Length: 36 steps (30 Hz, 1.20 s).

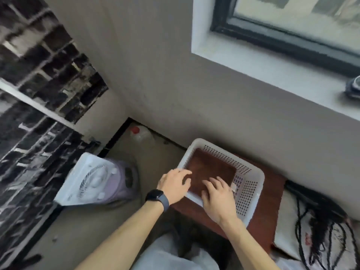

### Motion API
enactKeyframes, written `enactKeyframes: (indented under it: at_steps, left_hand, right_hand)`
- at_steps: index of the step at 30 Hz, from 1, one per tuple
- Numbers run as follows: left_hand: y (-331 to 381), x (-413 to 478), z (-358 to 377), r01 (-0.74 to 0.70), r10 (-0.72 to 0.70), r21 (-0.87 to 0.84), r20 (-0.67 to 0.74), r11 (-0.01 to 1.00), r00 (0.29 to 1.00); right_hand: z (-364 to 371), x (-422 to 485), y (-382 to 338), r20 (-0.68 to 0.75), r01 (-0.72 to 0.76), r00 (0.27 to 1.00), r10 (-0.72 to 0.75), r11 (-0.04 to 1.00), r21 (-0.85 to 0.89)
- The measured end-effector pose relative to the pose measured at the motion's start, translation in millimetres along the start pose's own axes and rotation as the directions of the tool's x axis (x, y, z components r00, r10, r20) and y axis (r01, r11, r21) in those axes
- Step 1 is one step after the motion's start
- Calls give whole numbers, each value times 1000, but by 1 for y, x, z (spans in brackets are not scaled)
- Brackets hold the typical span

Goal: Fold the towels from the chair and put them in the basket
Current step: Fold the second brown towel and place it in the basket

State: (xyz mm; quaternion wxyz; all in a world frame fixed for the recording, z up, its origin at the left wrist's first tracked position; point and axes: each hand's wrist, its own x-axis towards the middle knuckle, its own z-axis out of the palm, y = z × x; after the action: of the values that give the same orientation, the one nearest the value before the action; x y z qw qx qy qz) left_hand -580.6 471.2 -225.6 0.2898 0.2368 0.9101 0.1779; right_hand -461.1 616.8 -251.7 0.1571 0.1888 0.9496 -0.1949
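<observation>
**A:** ok so what's the setup here?

**B:** white perforated basket (251, 184) sitting on a reddish-brown surface (270, 203) against a plain grey wall (175, 84). Window (292, 26) with a dark frame up top right, black brick-pattern wall (35, 84) on the left.

**A:** and the towel?

**B:** brown folded towel (210, 168) lies flat inside the basket. Left hand (173, 186) and right hand (218, 197) both rest on its near edge, fingers spread, palms down, gripping nothing. Black watch (156, 197) on the left wrist.

**A:** floor stuff?

**B:** white fan (87, 180) tipped over on the concrete floor (87, 230), clear jug (141, 134) with a red cap in the corner.
</observation>
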Motion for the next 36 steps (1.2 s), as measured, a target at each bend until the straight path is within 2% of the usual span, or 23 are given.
enactKeyframes:
  at_steps: [3,5,8,12,15,20,23,25,28,32,36]
  left_hand:
    - [-23,-67,-1,151,-199,-264,-168,953,965]
    - [-44,-115,0,197,-329,-404,-291,893,898]
    - [-80,-194,0,301,-535,-524,-380,797,755]
    - [-123,-307,-1,425,-743,-622,-441,657,503]
    - [-152,-394,9,478,-833,-683,-434,552,343]
    - [-201,-531,39,440,-918,-814,-390,378,68]
    - [-228,-613,65,391,-936,-871,-347,297,-62]
    - [-245,-664,83,377,-939,-891,-320,252,-130]
    - [-264,-733,105,380,-941,-905,-279,191,-191]
    - [-291,-800,124,386,-947,-914,-224,122,-231]
    - [-323,-844,132,359,-947,-928,-197,97,-253]
  right_hand:
    - [-12,-25,-39,-10,220,975,-220,975,36]
    - [-20,-40,-72,-29,368,930,-367,926,80]
    - [-24,-63,-130,-42,589,808,-588,804,78]
    - [-10,-103,-216,105,805,589,-801,593,11]
    - [10,-149,-281,220,878,461,-860,478,29]
    - [61,-238,-378,306,947,239,-922,290,134]
    - [95,-296,-429,345,969,153,-926,210,134]
    - [119,-332,-461,366,974,102,-925,167,152]
    - [152,-383,-508,382,976,27,-924,107,191]
    - [185,-441,-560,396,969,-14,-918,85,230]
    - [218,-483,-602,427,965,-55,-902,61,255]
